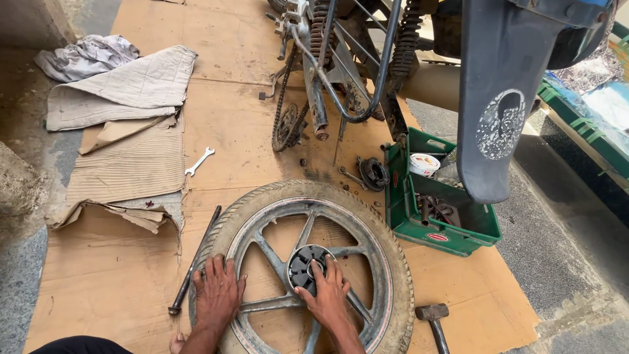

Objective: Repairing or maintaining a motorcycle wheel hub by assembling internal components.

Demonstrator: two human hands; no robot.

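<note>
**Pressing both hands on a loose motorcycle wheel**

Lying flat on the cardboard sheet (262, 118), the motorcycle wheel (393, 262) fills the lower middle of the view, tyre on, spokes grey, hub (303, 265) dark and ribbed at its centre. Behind it stands the motorcycle rear frame (347, 65), wheel off, with its chain (283, 105) hanging and a grey mudguard (501, 98) reaching down on the right.

Just right of the wheel sits a green plastic crate (472, 233), open on top. Inside it are a white tub (424, 164) with a printed lid and several dark, greasy metal parts; what each part is cannot be told.

The left hand (217, 295) lies palm down with fingers spread wide on the tyre's near-left edge, holding nothing. The right hand (327, 295) is likewise open, its fingers splayed over the hub's near edge, pressing rather than gripping.

A long steel bar (195, 259) lies along the wheel's left side, touching the tyre. A hammer (434, 318) rests near the wheel's right. A brake drum plate (373, 174) lies between wheel and frame, and a small spanner (200, 161) lies well apart to the left.
</note>
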